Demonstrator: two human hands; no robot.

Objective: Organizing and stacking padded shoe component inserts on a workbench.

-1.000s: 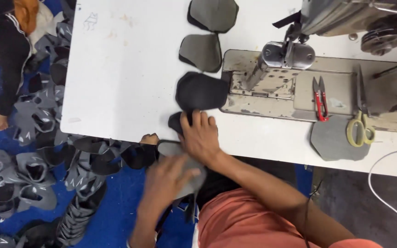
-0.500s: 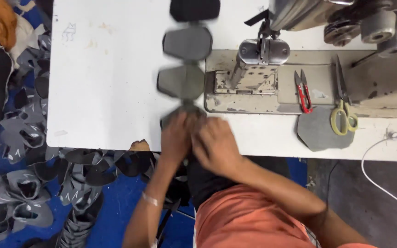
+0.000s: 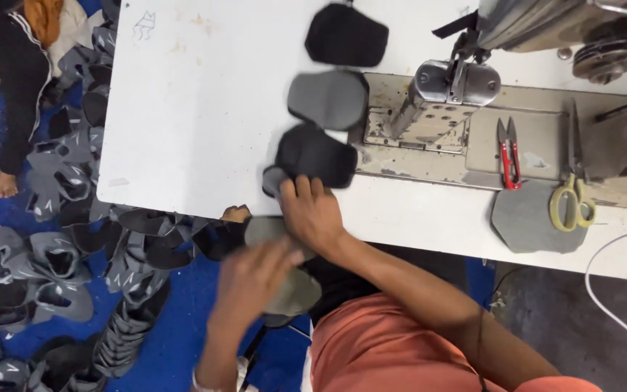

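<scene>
My right hand [image 3: 315, 214] rests at the front edge of the white table [image 3: 197, 109]. Its fingers touch the near end of a black shoe-upper piece [image 3: 317, 156] and a small grey piece [image 3: 273, 179] beside it. Below the table edge, my left hand [image 3: 252, 279] is blurred and grips a grey-green shoe piece [image 3: 292, 294] over my lap. Beyond the black piece, a grey piece [image 3: 328, 98] and another black piece [image 3: 346, 34] lie in a row leading away, beside the sewing machine's needle head [image 3: 459, 80].
Red thread snips [image 3: 508, 152] and yellow-handled scissors [image 3: 571, 199] lie on the machine bed, the scissors partly over a grey cut piece [image 3: 531, 221]. Many grey and black shoe uppers [image 3: 52, 254] are piled on the blue floor at left. Another person [image 3: 16, 72] sits at top left.
My left hand has dropped from the table edge down toward my lap with a grey piece. My right hand stays at the edge. The view has shifted slightly.
</scene>
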